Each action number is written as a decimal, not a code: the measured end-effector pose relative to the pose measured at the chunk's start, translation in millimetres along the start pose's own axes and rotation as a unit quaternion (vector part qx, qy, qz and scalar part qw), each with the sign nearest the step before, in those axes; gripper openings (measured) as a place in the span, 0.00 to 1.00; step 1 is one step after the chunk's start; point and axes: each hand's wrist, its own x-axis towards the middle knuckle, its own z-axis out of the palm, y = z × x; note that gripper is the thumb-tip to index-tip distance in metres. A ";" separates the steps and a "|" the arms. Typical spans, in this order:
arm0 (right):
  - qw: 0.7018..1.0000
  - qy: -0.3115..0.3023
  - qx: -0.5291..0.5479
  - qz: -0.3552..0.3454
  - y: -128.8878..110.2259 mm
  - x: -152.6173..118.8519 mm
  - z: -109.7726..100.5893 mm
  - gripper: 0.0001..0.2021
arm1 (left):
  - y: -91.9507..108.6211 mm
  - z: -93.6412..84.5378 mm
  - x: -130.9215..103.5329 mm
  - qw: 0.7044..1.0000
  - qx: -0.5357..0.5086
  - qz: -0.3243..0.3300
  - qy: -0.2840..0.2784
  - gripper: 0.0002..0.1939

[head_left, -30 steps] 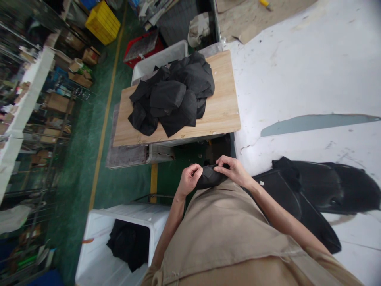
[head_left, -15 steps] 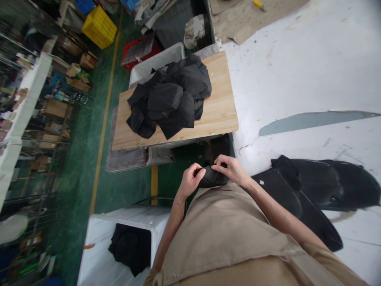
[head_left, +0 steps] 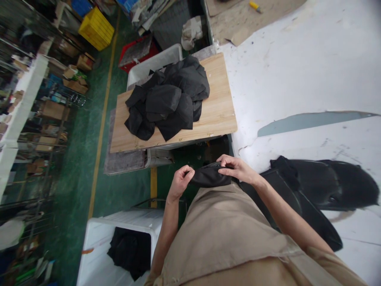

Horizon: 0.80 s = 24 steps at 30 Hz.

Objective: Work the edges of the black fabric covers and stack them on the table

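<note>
Close to my apron (head_left: 229, 226), both hands hold a piece of black fabric (head_left: 205, 176) stretched between them. My left hand (head_left: 179, 180) pinches its left end between thumb and fingers. My right hand (head_left: 235, 167) grips its upper right edge, thumb pressed over the cloth. The lower part of the fabric is hidden behind the apron. Beyond my hands, a heap of black fabric pieces (head_left: 163, 101) lies on a wooden board (head_left: 220, 95). To the right, a larger black padded-looking item (head_left: 315, 182) rests on the white table (head_left: 297, 71).
At lower left stands a white plastic bin (head_left: 98, 254) with black fabric (head_left: 131, 250) inside. A white tub (head_left: 157, 59) and a red crate (head_left: 138, 51) are behind the board. A yellow-handled tool (head_left: 255, 6) lies on cardboard at the top. Shelves with boxes line the left.
My hands have moved apart, the left going left and the right slightly right. The black fabric between them is now stretched wider.
</note>
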 end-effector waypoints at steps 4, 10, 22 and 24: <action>0.998 0.068 0.008 -0.015 1.0 -0.2 10.6 0.13 | -0.7 0.9 1.1 1.000 0.010 0.005 -0.006 0.16; 0.990 0.084 -0.099 -0.061 -5.4 -1.7 16.4 0.08 | 1.1 -1.7 2.8 0.998 0.063 0.016 -0.010 0.16; 0.988 0.125 -0.089 0.005 2.7 -1.1 19.6 0.11 | 7.2 0.7 1.6 0.995 0.087 0.030 -0.032 0.17; 0.987 0.132 -0.086 0.013 3.7 -1.2 21.0 0.11 | 7.3 0.9 1.7 0.995 0.087 0.033 -0.033 0.16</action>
